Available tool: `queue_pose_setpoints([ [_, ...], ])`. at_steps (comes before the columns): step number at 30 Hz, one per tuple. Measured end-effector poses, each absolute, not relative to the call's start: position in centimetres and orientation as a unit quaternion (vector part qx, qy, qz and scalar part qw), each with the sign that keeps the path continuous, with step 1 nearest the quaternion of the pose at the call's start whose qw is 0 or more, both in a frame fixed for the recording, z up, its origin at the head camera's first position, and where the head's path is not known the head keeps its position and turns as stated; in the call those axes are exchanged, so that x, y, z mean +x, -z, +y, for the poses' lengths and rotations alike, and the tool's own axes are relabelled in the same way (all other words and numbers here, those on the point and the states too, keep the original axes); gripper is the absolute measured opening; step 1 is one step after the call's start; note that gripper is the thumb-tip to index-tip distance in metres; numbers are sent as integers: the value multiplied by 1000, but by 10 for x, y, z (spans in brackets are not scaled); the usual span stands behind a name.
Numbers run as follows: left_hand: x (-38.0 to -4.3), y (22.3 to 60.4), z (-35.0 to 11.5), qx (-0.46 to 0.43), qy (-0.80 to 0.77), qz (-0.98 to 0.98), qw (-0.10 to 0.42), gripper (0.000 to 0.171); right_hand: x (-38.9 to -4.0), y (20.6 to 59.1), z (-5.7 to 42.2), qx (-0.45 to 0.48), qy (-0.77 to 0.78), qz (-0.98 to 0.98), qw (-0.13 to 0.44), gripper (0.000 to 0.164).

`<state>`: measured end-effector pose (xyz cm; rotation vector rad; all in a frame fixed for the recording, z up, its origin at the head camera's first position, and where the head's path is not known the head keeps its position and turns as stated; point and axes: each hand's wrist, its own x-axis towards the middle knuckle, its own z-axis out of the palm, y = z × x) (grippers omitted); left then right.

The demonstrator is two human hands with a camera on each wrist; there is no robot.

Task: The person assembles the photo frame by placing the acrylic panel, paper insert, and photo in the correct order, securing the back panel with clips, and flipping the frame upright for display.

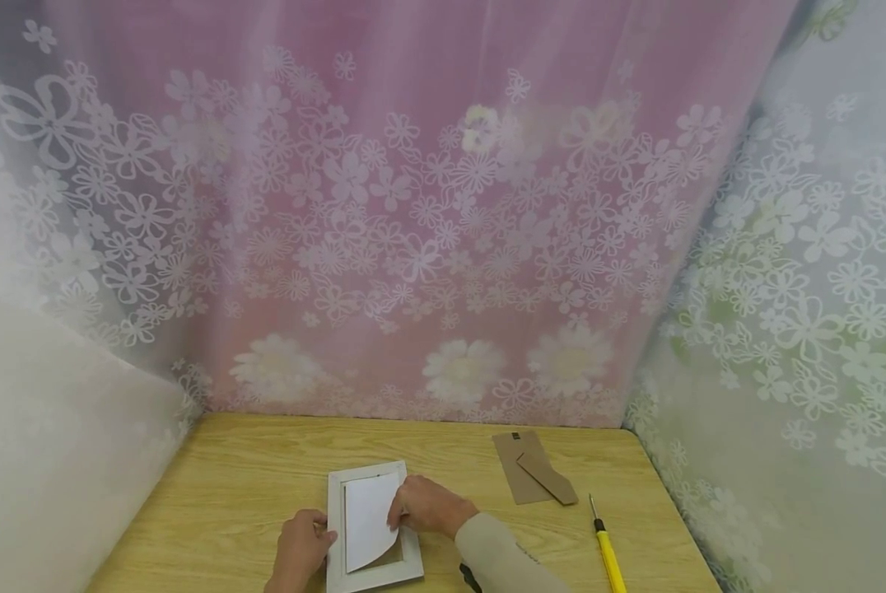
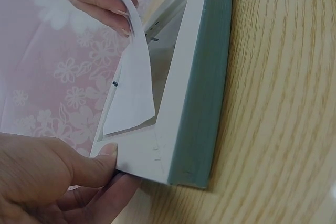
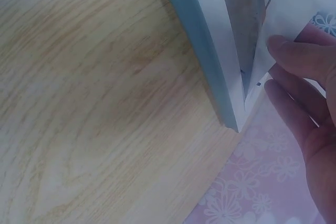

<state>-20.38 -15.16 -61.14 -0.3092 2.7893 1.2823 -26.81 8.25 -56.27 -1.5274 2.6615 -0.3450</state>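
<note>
A picture frame [image 1: 413,558] lies back up on the table, white on its back with green outer sides [image 2: 202,87]. My left hand [image 1: 300,545] grips its left edge, thumb on the white back and fingers curled under the rim, as the left wrist view shows. Between thumb and fingers my right hand [image 1: 430,504] pinches a white paper sheet [image 1: 369,519] by its right side. The sheet bends up over the frame's opening, its lower right corner lifted. Small dark metal tabs [image 2: 115,83] stick out at the opening's inner edge.
A brown cardboard backing board [image 1: 515,486] with its stand leg [image 1: 550,480] lies at the back right of the wood-grain table [image 1: 228,469]. Nearer the right edge is a screwdriver [image 1: 609,562] with a yellow handle. Flower-patterned curtains [image 1: 428,247] hang around the table.
</note>
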Motion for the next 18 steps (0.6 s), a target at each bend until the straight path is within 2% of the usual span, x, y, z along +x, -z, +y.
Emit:
queue_pose_setpoints([
  [18, -203, 610, -153, -93, -415, 905, 28, 23, -270, 567, 79, -508, 66, 859, 7, 17],
])
